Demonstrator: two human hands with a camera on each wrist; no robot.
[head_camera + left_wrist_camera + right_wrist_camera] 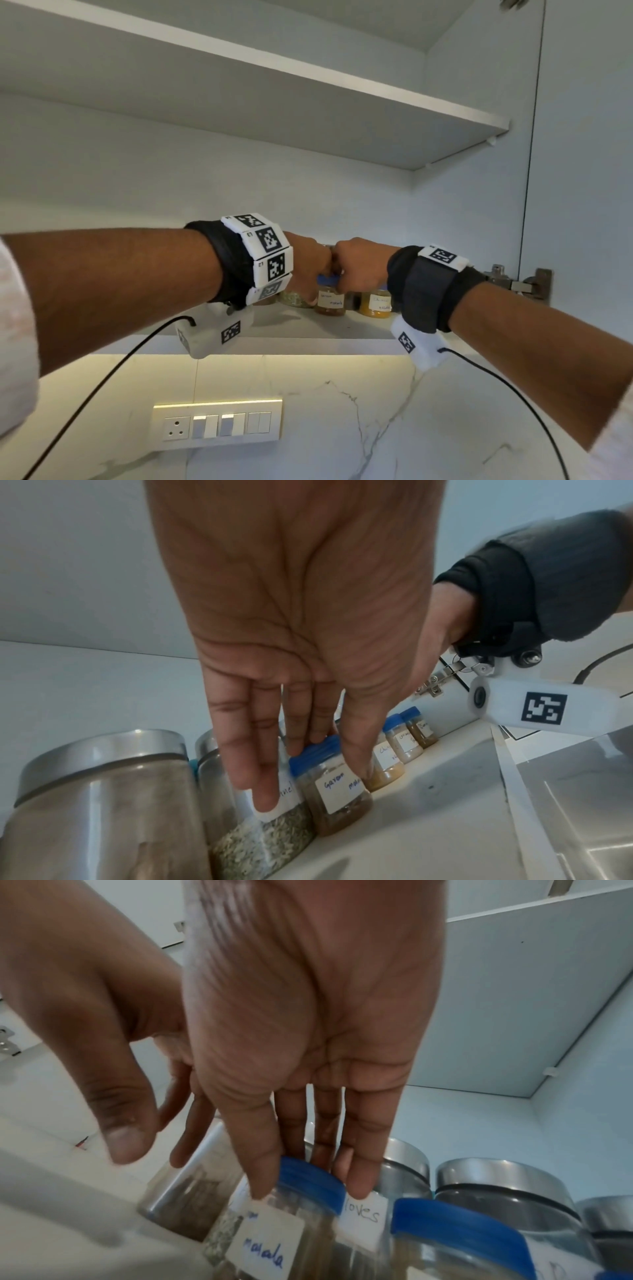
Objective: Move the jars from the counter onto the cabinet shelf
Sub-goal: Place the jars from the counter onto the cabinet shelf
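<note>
Blue-lidded masala jar (330, 785) stood on the cabinet shelf (308, 325) among other jars; right hand (308, 1042) held its lid with straight fingers; left hand (291, 615) touched the seed jar (270, 831), fingers straight; next, probably let go and fetch another.

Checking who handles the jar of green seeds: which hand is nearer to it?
Left. The left hand has a fingertip on the seed jar label; the right hand is beside it, fingers on the garam masala jar blue lid.
</note>
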